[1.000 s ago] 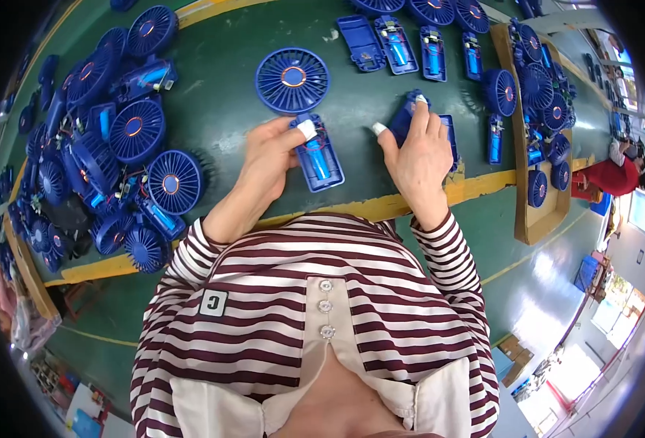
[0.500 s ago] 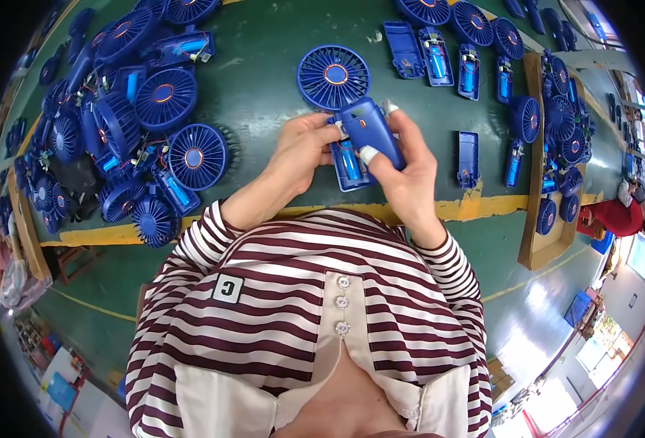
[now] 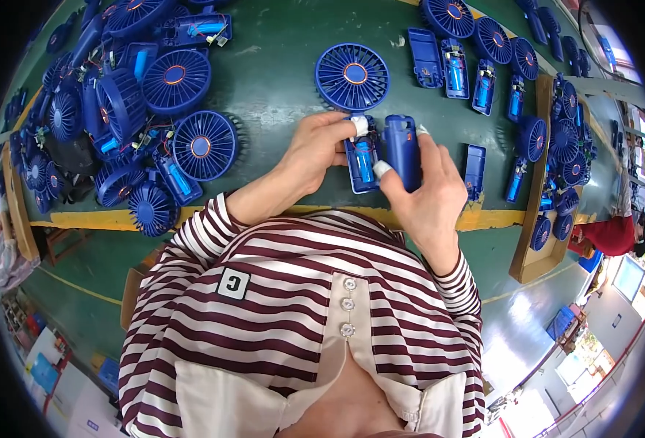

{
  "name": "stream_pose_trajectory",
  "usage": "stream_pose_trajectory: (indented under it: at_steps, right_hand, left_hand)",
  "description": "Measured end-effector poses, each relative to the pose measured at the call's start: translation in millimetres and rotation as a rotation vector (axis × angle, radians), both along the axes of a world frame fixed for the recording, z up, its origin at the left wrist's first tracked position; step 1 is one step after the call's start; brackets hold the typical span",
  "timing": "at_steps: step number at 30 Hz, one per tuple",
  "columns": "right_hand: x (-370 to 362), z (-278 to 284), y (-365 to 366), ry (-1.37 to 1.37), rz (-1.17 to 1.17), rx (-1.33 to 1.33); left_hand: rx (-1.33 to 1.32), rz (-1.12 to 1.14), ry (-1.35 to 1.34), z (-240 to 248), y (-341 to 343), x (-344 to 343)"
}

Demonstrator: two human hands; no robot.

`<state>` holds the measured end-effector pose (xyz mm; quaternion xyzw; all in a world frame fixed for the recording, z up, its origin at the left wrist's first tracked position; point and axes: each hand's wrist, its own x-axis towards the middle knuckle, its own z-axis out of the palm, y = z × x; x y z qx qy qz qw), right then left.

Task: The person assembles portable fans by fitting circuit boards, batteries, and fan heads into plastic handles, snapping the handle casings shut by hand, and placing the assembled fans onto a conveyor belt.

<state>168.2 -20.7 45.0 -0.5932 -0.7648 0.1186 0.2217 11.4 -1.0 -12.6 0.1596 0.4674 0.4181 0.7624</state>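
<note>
My left hand point(image 3: 315, 152) is closed on the open handle of a blue handheld fan, its thumb pressing near the top. A light-blue battery point(image 3: 365, 160) and wires show inside that handle. The round fan head point(image 3: 352, 75) lies beyond my fingers, its orange-ringed hub facing up. Between the thumb and fingers of my right hand point(image 3: 428, 190) is a blue handle cover point(image 3: 402, 150), held upright just right of the open handle and apart from it. White wraps cover some of my fingertips.
Many blue fans point(image 3: 176, 79) are heaped at the left. Another handle shell point(image 3: 473, 169) lies right of my right hand. Several open fans with batteries point(image 3: 455, 69) stand in a row at the back right. A cardboard box point(image 3: 530, 252) holds more fans at the right edge.
My right hand has moved the cover right, off the open handle, where it had overlapped the handle at a tilt. The left hand still holds the handle.
</note>
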Motion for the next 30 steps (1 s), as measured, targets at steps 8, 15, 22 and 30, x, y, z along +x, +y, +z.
stream_pose_trajectory:
  at_steps: [8, 15, 22, 30]
  right_hand:
    - [-23.6, -4.8, 2.4, -0.043, 0.15, 0.008]
    - [-27.2, -11.4, 5.5, -0.153, 0.169, 0.037]
    - [-29.1, -15.1, 4.7, -0.19, 0.189, 0.061]
    - [-28.4, -17.5, 4.4, -0.223, 0.212, 0.07]
  left_hand:
    - [-0.024, 0.065, -0.123, -0.2, -0.2, -2.0]
    - [-0.019, 0.046, -0.101, 1.1, 1.9, -1.7]
    - [0.065, -0.04, 0.044, -3.0, -0.3, -0.9]
    - [0.075, -0.019, 0.059, -0.4, -0.8, 2.4]
